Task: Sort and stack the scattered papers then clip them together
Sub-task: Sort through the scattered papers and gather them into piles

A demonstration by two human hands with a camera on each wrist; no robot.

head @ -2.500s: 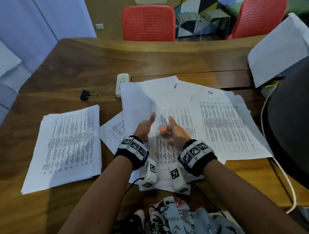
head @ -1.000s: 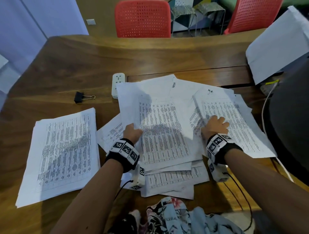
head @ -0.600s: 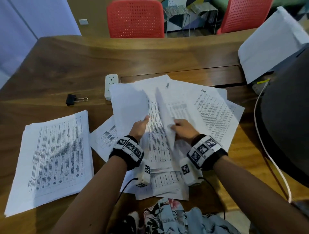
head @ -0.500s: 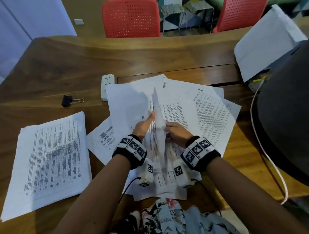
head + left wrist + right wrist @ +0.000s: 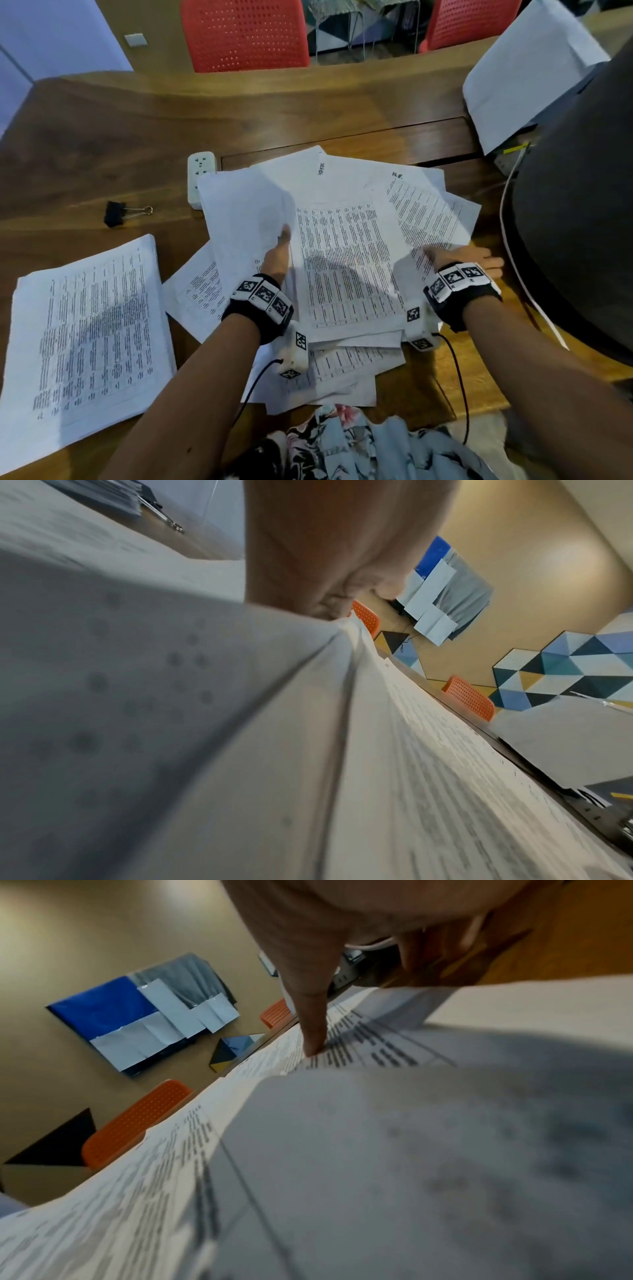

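Observation:
Printed sheets lie scattered in a loose pile (image 5: 346,274) in the middle of the wooden table (image 5: 144,130). A squared stack (image 5: 89,329) rests at the left. My left hand (image 5: 279,251) holds a turned-over sheet (image 5: 246,219) by its edge, blank side up; the left wrist view shows that hand (image 5: 325,547) pinching the sheet (image 5: 171,696). At the pile's right edge my right hand (image 5: 460,257) holds a printed sheet (image 5: 428,219). Its thumb (image 5: 310,1020) lies on top and the fingers reach past the edge. A black binder clip (image 5: 116,214) sits at the back left.
A white power strip (image 5: 202,176) lies just behind the pile. A large dark object (image 5: 575,212) with a white cable (image 5: 507,219) and paper (image 5: 524,72) on it crowds the right side. Two red chairs (image 5: 245,34) stand beyond the far edge.
Half a second ago both hands held a sheet upright in the middle. The left hand has since carried it left and laid it over, and the right hand has moved out to the pile's right edge.

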